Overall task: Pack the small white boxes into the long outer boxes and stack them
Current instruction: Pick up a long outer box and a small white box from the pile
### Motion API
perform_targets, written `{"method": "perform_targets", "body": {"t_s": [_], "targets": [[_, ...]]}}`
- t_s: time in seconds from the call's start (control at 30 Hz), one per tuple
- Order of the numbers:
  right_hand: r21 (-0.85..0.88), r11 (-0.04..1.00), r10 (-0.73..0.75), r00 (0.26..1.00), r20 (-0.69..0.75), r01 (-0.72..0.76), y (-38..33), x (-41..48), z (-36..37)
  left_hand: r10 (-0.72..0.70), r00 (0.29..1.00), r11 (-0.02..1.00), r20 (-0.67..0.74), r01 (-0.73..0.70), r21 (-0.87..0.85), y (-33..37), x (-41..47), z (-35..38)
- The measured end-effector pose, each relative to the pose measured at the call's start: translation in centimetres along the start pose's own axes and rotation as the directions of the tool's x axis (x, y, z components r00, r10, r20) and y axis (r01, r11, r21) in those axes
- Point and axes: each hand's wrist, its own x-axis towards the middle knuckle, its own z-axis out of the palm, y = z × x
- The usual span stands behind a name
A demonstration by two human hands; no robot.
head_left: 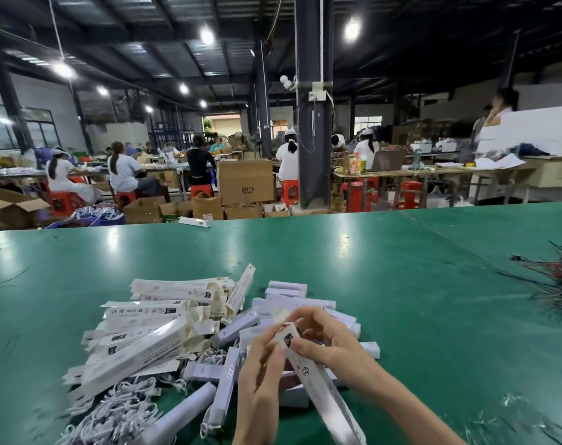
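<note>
The right hand point(324, 342) grasps the far end of 1 long outer box point(321, 390). Its thumb presses on the printed face and its fingers curl over the end, where a pale flap stands open. The left hand point(260, 364) lies against the box's left side with its fingers fairly straight. Blur hides whether it actually grips. The box slants from between the 2 hands down under the right wrist, off the table point(401, 268). Whether a small box is already inside cannot be told.

The loose small white boxes point(299, 300) lie just beyond and beneath both hands. The pile of long outer boxes point(151, 332) sits to the left of the left hand, and white cables point(119, 409) lie nearer the person on that side. A wire bundle point(559, 284) lies well off to the right of the right hand.

The likely risks:
- The flap may crease or tear if the right fingers force it in while the box is held only at 1 end.
- The contents may slide out of the low end if that end is unsealed.
- The left forearm may catch the cables or nudge the pile as it moves, making later stacking untidy.
</note>
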Motion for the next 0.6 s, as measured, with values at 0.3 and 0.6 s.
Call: {"method": "perform_targets", "body": {"t_s": [0.3,0.6], "targets": [[-0.101,0.967,0.251,0.94,0.232,-0.233,0.1,-0.8,-1.0,-0.142,0.987,0.988,-0.068,0.138,-0.07,-1.3,-0.3,-0.9],[0.091,0.947,0.273,0.921,0.279,-0.309,1.7,-4.7,-0.9,-0.3,0.954,0.951,0.008,0.3,-0.081,-0.2,-1.7,-0.9]]}}
